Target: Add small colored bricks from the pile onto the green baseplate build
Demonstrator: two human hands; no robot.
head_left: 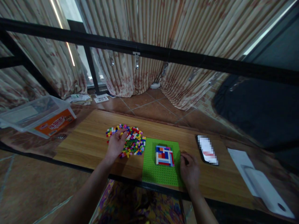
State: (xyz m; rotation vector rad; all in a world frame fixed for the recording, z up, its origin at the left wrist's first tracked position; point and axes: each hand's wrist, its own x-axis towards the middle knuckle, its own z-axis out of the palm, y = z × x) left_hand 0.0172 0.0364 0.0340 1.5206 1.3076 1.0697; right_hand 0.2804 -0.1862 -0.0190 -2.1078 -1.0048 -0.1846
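Over a spread pile of small multicoloured toy bricks (136, 143) is my left hand (116, 143), its thumb and fingers bent and slightly apart at the bricks. No brick can be made out between them. A green studded baseplate (161, 177) lies to the right of the pile. On it sits a flat, roughly square brick build (164, 156) in red, white, blue and orange. Beside the baseplate's right edge rests my right hand (190, 171), its fingers curled towards the thumb. Whatever those fingers may hold is too small or hidden to tell.
The wooden tabletop (81, 140) carries a phone (207, 151) on the right. Further right are a white sheet (243, 165) and a white, long object (268, 193). A clear plastic bin (39, 115) with an orange label stands far left. A black bar (149, 48) crosses before the curtains (130, 25).
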